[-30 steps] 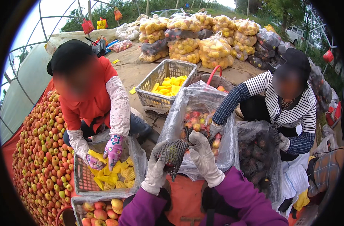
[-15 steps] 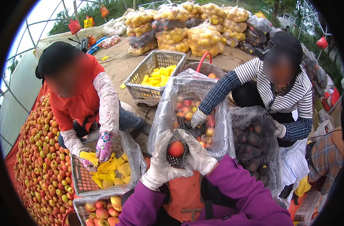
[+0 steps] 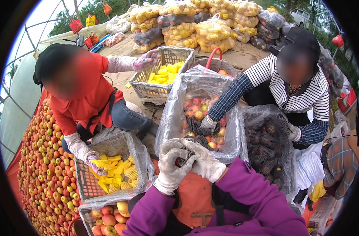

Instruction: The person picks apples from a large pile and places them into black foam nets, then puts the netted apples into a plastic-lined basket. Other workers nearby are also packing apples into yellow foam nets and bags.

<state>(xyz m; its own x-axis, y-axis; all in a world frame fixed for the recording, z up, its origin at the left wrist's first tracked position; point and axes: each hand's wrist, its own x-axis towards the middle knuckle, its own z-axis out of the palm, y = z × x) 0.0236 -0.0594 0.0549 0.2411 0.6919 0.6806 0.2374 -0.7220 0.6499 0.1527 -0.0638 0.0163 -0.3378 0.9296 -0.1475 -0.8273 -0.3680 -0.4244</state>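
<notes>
Gloved in white, my left hand [image 3: 171, 165] and my right hand [image 3: 205, 160] meet in the middle, fingers curled around an apple in a black foam net [image 3: 182, 161]. Only a dark patch of the net shows between the gloves; the fruit itself is hidden. Just beyond my hands is a plastic-lined crate [image 3: 169, 114] of loose red and yellow apples [image 3: 195, 108] and black nets [image 3: 195, 126]. To its right, a second lined crate [image 3: 291, 173] holds apples wrapped in black nets [image 3: 262, 151].
A co-worker in red [image 3: 91, 118] sits left by a crate of yellow foam nets [image 3: 115, 173]; another in stripes [image 3: 305, 86] reaches into the apple crate. An apple heap [image 3: 49, 169] lies far left, an apple crate [image 3: 110, 220] near left, bagged fruit [image 3: 179, 31] behind.
My fingers have closed over the netted apple, so its red top no longer shows. The co-worker in red has swung one arm out toward the crate of yellow pieces at the back.
</notes>
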